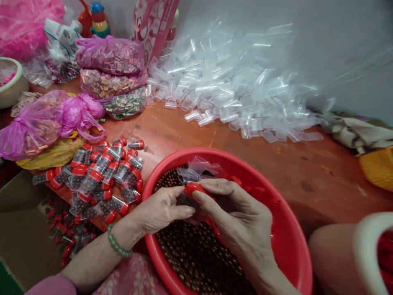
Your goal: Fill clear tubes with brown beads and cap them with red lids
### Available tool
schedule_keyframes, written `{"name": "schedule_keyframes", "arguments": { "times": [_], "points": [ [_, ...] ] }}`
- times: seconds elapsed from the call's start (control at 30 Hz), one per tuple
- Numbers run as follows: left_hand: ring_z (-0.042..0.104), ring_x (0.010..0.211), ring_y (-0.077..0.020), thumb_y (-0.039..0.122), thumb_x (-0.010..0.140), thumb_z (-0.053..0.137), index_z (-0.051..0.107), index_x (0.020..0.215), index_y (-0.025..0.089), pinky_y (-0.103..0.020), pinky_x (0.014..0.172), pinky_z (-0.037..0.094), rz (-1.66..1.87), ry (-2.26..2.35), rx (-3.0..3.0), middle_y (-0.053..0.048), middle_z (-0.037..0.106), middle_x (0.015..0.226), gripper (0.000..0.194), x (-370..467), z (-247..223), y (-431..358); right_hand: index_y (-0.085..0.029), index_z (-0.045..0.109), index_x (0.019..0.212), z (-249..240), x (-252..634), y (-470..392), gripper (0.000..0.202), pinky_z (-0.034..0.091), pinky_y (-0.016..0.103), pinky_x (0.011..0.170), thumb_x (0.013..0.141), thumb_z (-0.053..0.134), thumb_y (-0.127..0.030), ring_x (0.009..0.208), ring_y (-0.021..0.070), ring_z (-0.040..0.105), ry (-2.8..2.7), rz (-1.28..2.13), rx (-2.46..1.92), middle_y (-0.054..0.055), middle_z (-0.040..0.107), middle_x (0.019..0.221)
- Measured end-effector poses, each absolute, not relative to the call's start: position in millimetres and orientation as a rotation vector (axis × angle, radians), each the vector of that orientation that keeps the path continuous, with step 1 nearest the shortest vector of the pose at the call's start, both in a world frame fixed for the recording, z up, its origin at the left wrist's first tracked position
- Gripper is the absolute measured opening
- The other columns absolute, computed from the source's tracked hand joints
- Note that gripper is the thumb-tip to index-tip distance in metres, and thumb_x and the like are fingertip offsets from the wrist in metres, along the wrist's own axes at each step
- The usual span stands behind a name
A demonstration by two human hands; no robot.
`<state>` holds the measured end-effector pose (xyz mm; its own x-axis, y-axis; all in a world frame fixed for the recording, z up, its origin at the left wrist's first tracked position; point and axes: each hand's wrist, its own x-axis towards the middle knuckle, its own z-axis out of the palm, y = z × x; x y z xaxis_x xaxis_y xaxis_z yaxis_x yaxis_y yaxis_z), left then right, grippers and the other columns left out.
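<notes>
Over a red basin [291, 229] of small dark brown balls [196, 254], my two hands meet. My left hand [162, 207] wears a green bead bracelet at the wrist and is closed around a clear plastic tube, mostly hidden by the fingers. My right hand [239, 213] pinches a red cap [195, 189] at the tube's upper end. Several empty clear tubes [196, 168] lie in the basin just behind the hands, and more red caps [260, 194] lie along its right side. Left of the basin is a heap of filled, red-capped tubes [101, 176].
A large pile of clear tubes [227, 90] covers the table's back. Knotted pink bags [112, 57] are stacked at the back left. A cardboard box [24, 221] of red-capped tubes stands below the table's left edge. A pale pot [365, 246] stands at right.
</notes>
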<state>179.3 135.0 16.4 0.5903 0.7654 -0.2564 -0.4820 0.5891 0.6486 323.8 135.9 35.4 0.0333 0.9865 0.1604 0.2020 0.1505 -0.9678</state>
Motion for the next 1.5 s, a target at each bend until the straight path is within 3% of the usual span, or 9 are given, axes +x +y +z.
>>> {"name": "schedule_keyframes", "arguments": {
  "times": [0.1,0.23,0.33,0.63,0.87,0.97,1.1,1.27,1.5],
  "points": [
    [0.056,0.073,-0.0108,0.039,0.067,0.080,0.069,0.096,0.014,-0.026,0.074,0.046,0.766,0.622,0.620,-0.002,0.062,0.082,0.040,179.4,19.0,135.9,-0.024,0.067,0.082,33.2,329.9,134.2,0.010,0.055,0.024,0.065,0.077,0.071,-0.017,0.071,0.0122,0.064,-1.450,0.899,-1.234,-0.001,0.068,0.081],
    [0.051,0.074,-0.0108,0.018,0.079,0.062,0.066,0.099,0.013,-0.026,0.075,0.043,0.775,0.704,0.802,0.000,0.057,0.079,0.021,180.9,19.8,136.0,-0.025,0.067,0.087,32.4,339.5,135.2,0.014,0.054,0.024,0.070,0.080,0.068,-0.013,0.075,0.0115,0.063,-1.626,0.858,-1.199,-0.002,0.068,0.084],
    [0.051,0.077,-0.0119,0.011,0.082,0.052,0.062,0.102,0.014,-0.026,0.077,0.043,0.753,0.781,0.927,-0.001,0.056,0.082,0.022,182.1,17.2,134.0,-0.025,0.066,0.090,31.7,344.8,138.2,0.015,0.054,0.025,0.073,0.081,0.067,-0.013,0.079,0.0128,0.063,-1.728,0.849,-1.184,-0.001,0.067,0.086],
    [0.052,0.077,-0.0153,0.017,0.085,0.048,0.055,0.089,0.015,-0.028,0.072,0.044,0.600,0.992,1.301,-0.003,0.058,0.084,0.008,178.4,15.3,126.5,-0.025,0.063,0.097,35.3,351.7,134.9,0.020,0.056,0.024,0.069,0.084,0.062,-0.010,0.079,0.0140,0.067,-2.072,0.694,-1.024,0.002,0.067,0.090],
    [0.053,0.071,-0.0111,0.022,0.084,0.058,0.062,0.100,0.012,-0.026,0.071,0.046,0.641,0.758,0.724,0.000,0.056,0.078,0.020,181.6,16.5,133.8,-0.009,0.043,0.129,17.5,345.6,123.3,0.057,0.055,0.046,0.079,0.088,0.058,-0.045,0.102,0.0306,0.060,-2.339,0.101,-1.096,0.021,0.061,0.110],
    [0.056,0.078,-0.0131,0.036,0.075,0.072,0.066,0.096,0.012,-0.027,0.080,0.046,0.729,0.687,0.656,-0.002,0.060,0.080,0.032,182.3,16.4,133.7,-0.005,0.043,0.126,16.1,340.0,125.1,0.053,0.052,0.048,0.077,0.088,0.055,-0.039,0.095,0.0311,0.060,-2.397,-0.080,-1.095,0.022,0.063,0.105],
    [0.055,0.072,-0.0123,0.049,0.067,0.078,0.067,0.092,0.012,-0.026,0.073,0.046,0.764,0.675,0.589,-0.001,0.061,0.078,0.046,182.8,16.4,130.7,-0.002,0.044,0.124,21.1,335.2,128.4,0.056,0.049,0.050,0.081,0.086,0.055,-0.042,0.096,0.0320,0.059,-2.469,-0.140,-1.086,0.023,0.063,0.107],
    [0.055,0.072,-0.0121,0.050,0.068,0.078,0.068,0.087,0.011,-0.026,0.076,0.045,0.818,0.656,0.630,-0.002,0.063,0.075,0.045,183.4,15.3,129.4,-0.001,0.047,0.121,20.1,332.1,131.2,0.048,0.051,0.046,0.081,0.083,0.055,-0.030,0.093,0.0288,0.059,-2.421,-0.222,-1.004,0.021,0.064,0.100],
    [0.056,0.071,-0.0115,0.049,0.069,0.077,0.068,0.089,0.011,-0.026,0.075,0.044,0.805,0.627,0.623,-0.003,0.066,0.080,0.044,182.7,12.3,126.9,0.002,0.044,0.128,13.7,332.5,130.9,0.058,0.053,0.042,0.078,0.082,0.060,-0.030,0.090,0.0270,0.062,-2.375,-0.284,-0.893,0.019,0.065,0.095]
  ]
}}
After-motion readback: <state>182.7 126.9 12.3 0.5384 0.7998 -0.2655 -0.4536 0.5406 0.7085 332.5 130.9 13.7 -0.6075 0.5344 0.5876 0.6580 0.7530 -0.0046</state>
